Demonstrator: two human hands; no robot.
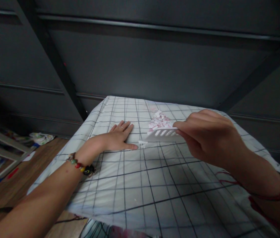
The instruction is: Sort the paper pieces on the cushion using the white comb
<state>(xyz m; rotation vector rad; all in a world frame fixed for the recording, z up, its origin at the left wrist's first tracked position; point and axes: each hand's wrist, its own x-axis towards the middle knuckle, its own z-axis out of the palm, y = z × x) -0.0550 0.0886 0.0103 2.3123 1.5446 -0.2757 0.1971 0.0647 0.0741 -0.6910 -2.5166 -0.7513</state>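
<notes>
No text, brand or number can be read; yellow marks on the black bracelet charm [88, 171], toward eight o'clock, are too small.

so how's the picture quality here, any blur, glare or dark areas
Head view: dim light, dark grey panelled wall blackening toward the top right corner; same head view: soft shade on the white grid-patterned cloth below the bare right hand; again head view: small pink-and-white scraps look soft, edges hard to separate; no strong glare.

White slotted tool [164, 137], right end hidden
</notes>
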